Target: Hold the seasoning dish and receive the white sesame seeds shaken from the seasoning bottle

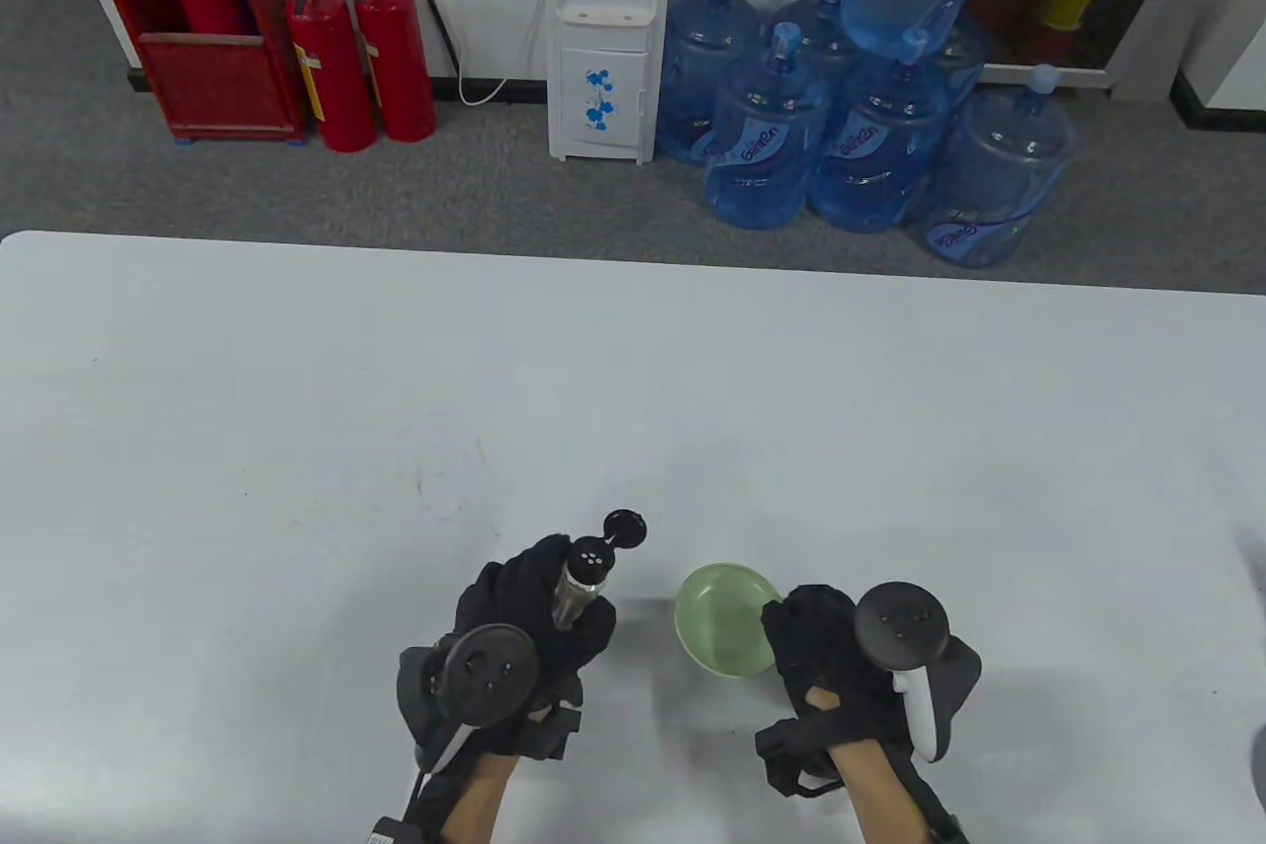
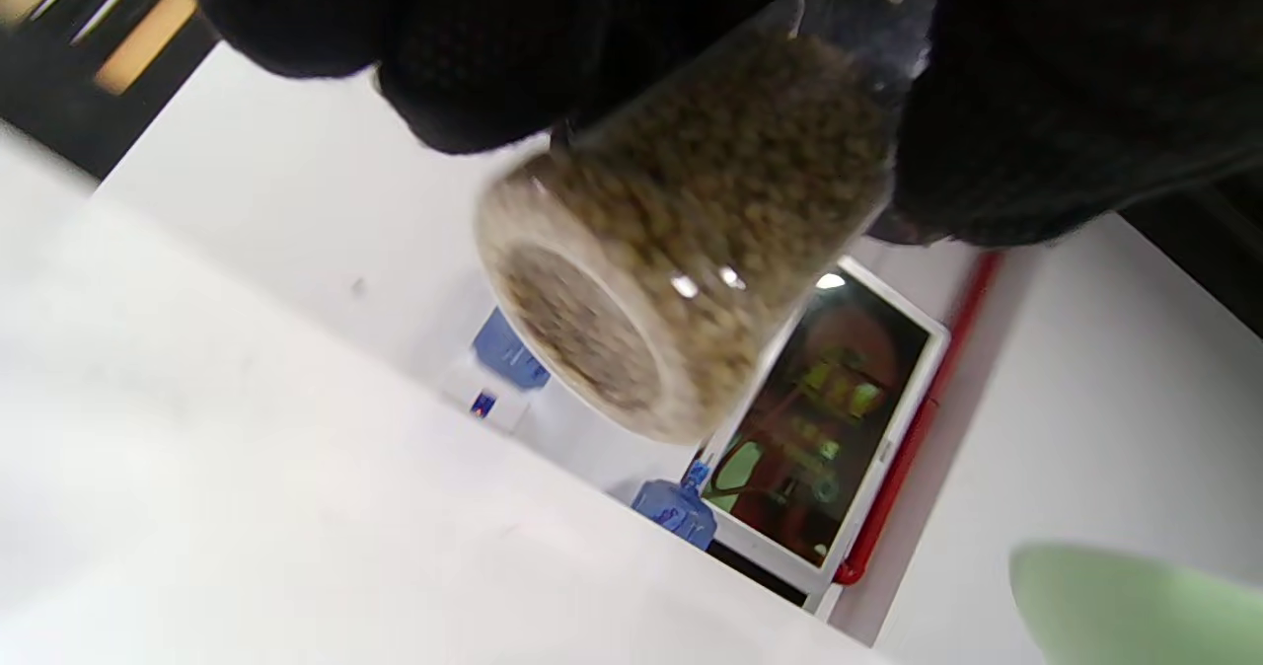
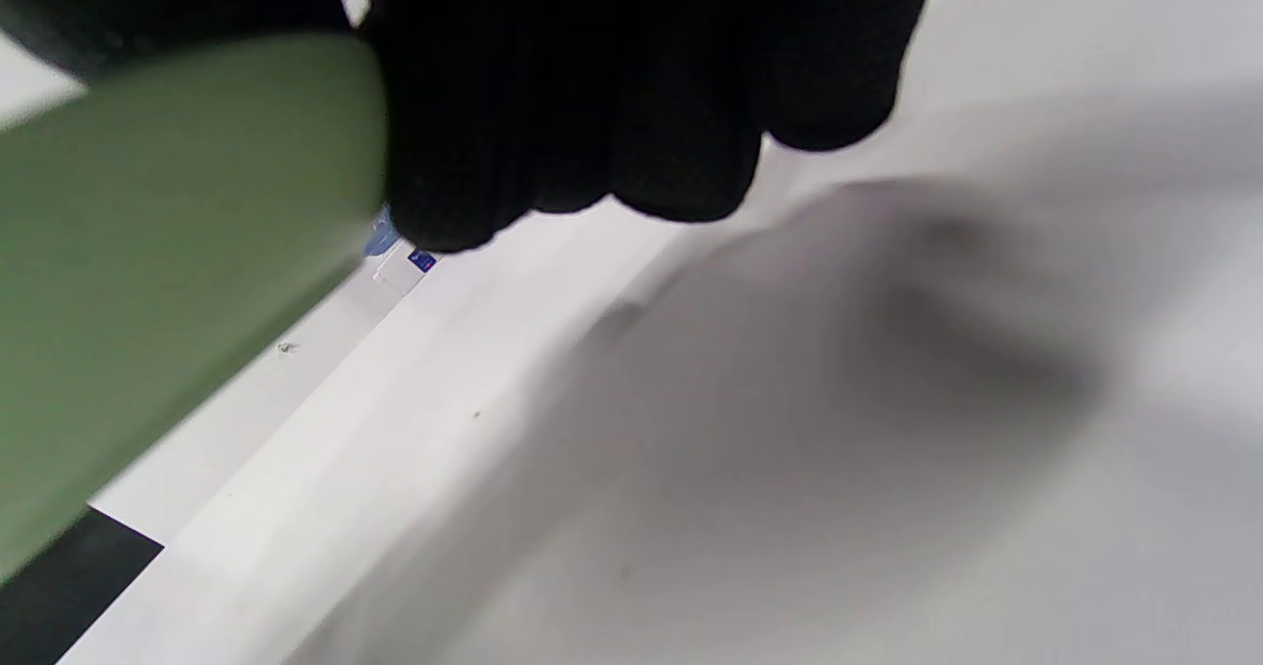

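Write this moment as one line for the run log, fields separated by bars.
left hand: grips seasoning bottle, flip cap open | right hand: holds green seasoning dish by rim | bottle not over dish | seeds in dish: none visible

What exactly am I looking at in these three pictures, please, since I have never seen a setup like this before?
There is no robot here: these are a person's two hands in black sensor gloves, each with a round tracker strapped to its back. The large picture looks down at a white table; the other two come from cameras on the wrists, so they are tilted and very close.

The left hand grips a clear seasoning bottle, its black flip cap open and the shaker holes showing. The left wrist view shows the bottle's base, full of pale seeds.

The right hand holds a pale green seasoning dish by its near edge, beside the bottle. It looks empty. The right wrist view shows the dish's underside and gloved fingers.

Beyond the table stand water jugs, a dispenser and fire extinguishers.
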The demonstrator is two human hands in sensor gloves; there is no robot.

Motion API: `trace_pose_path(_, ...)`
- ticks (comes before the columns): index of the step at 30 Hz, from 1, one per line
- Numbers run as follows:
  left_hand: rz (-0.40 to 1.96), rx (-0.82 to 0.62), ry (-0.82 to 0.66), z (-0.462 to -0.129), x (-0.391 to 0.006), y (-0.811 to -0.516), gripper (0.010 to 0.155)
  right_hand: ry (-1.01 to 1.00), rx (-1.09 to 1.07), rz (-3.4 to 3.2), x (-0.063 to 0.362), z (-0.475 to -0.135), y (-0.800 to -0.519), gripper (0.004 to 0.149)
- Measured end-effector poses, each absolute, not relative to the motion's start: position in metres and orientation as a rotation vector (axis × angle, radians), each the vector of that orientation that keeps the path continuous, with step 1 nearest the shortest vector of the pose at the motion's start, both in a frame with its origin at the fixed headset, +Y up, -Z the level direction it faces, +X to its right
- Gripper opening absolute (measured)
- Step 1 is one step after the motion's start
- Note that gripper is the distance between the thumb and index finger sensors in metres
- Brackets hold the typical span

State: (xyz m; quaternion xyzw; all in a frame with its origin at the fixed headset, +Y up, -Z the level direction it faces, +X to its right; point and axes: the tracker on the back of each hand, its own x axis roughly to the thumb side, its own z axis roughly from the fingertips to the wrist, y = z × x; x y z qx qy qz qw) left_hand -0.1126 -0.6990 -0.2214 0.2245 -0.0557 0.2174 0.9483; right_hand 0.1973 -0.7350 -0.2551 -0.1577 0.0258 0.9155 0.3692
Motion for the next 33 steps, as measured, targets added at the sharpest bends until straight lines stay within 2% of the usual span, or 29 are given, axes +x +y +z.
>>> trace_pose_path(2,0.277,0.517,-0.167,-0.215,-0.101,-0.697,0.078,0.063,-0.401,2.358,0.194,-0.254,-0.736,0.041)
trace_pose_path(5,0.178,0.536,-0.239,-0.209,-0.087,-0.700,0.077,0.089,-0.380,2.359,0.190,-0.253,-0.738,0.040)
trace_pose_path(10,-0.219,0.704,-0.392,-0.190,-0.054,-0.694,0.070,0.079,-0.350,2.418,0.181,-0.251,-0.739,0.041)
trace_pose_path(13,-0.391,0.716,-0.447,-0.187,-0.037,-0.701,0.069,0.087,-0.313,2.437,0.172,-0.249,-0.738,0.041)
trace_pose_path(17,-0.318,0.824,-0.432,-0.181,-0.035,-0.689,0.068,0.081,-0.290,2.454,0.167,-0.246,-0.736,0.041)
trace_pose_path(19,-0.427,0.758,-0.462,-0.183,-0.029,-0.700,0.068,0.092,-0.279,2.453,0.165,-0.246,-0.736,0.041)
trace_pose_path(21,-0.511,0.783,-0.491,-0.182,-0.028,-0.701,0.068,0.105,-0.267,2.464,0.162,-0.244,-0.738,0.041)
trace_pose_path(23,-0.349,0.870,-0.445,-0.177,-0.035,-0.685,0.068,0.100,-0.251,2.484,0.159,-0.244,-0.737,0.040)
trace_pose_path(24,-0.324,0.851,-0.450,-0.178,-0.035,-0.687,0.067,0.096,-0.248,2.490,0.159,-0.244,-0.736,0.041)
trace_pose_path(25,-0.395,0.778,-0.465,-0.182,-0.031,-0.697,0.068,0.094,-0.244,2.493,0.158,-0.244,-0.736,0.041)
trace_pose_path(27,-0.515,0.756,-0.488,-0.184,-0.030,-0.704,0.068,0.109,-0.240,2.498,0.157,-0.243,-0.738,0.041)
trace_pose_path(29,-0.364,0.816,-0.439,-0.180,-0.037,-0.688,0.068,0.117,-0.234,2.493,0.156,-0.242,-0.738,0.041)
trace_pose_path(31,-0.309,0.811,-0.452,-0.179,-0.036,-0.690,0.067,0.103,-0.230,2.492,0.158,-0.242,-0.736,0.041)
trace_pose_path(33,-0.499,0.717,-0.485,-0.183,-0.029,-0.707,0.067,0.107,-0.239,2.495,0.158,-0.243,-0.738,0.041)
